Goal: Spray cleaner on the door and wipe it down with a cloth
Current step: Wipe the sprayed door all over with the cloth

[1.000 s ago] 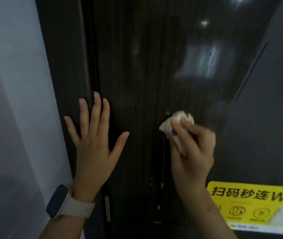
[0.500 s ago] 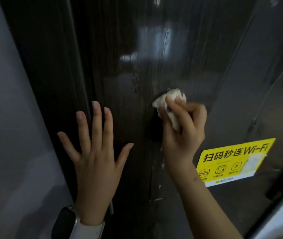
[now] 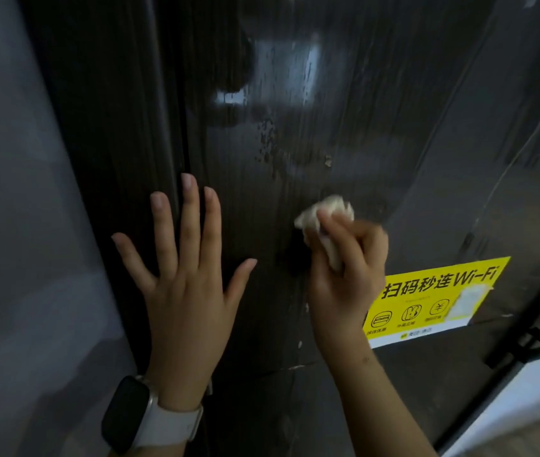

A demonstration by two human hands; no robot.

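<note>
Dark glossy door (image 3: 295, 94), streaked wet, droplets beading above the wad. Best wiped in overlapping strokes upward through those droplets, pressure even, clear of the yellow sticker (image 3: 433, 301). Left hand (image 3: 186, 291) flat against the panel by the frame, fingers straight and splayed. Right hand (image 3: 344, 275) raised, fingers curled tight round the cloth (image 3: 324, 209), pressed to the door.

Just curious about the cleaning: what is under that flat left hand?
The left hand lies spread flat on the dark door, beside its frame edge. Only dark wood grain shows around it; whatever is beneath the palm is covered.
</note>
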